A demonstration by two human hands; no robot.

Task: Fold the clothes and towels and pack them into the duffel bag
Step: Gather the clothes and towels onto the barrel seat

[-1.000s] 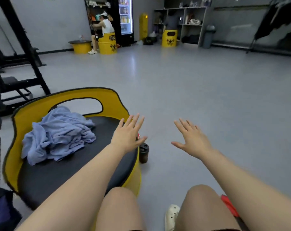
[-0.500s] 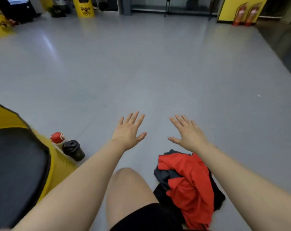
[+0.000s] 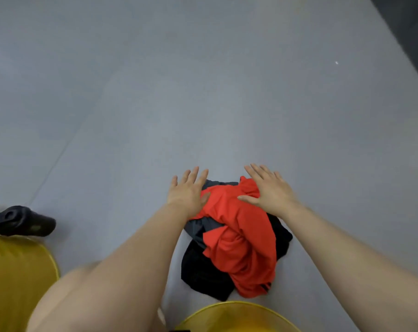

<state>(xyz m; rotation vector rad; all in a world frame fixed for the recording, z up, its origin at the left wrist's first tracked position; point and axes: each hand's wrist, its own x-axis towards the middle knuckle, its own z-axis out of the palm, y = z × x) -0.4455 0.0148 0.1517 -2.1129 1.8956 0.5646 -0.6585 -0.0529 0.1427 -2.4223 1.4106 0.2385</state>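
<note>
Both hands flat-fingered over clothes pile on floor
Left hand (image 3: 187, 194), right hand (image 3: 270, 192) spread above red garment (image 3: 241, 238); contact unclear; black garment (image 3: 203, 271) mostly hidden.

A smooth grey floor (image 3: 203, 92) fills the room, with yellow seats (image 3: 16, 279) at the near edge.

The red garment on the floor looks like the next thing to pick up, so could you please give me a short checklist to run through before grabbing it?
1. Left hand free, fingers straight: ok.
2. Right hand free, fingers straight: ok.
3. Red garment within reach, both hands over its far end: ok.
4. Red garment separate from the black clothes beneath: not ok, they lie bunched together.
5. Duffel bag in view for packing: not ok, none visible.
6. Black bottle clear of the pile: ok, it stands off to the left.
</note>
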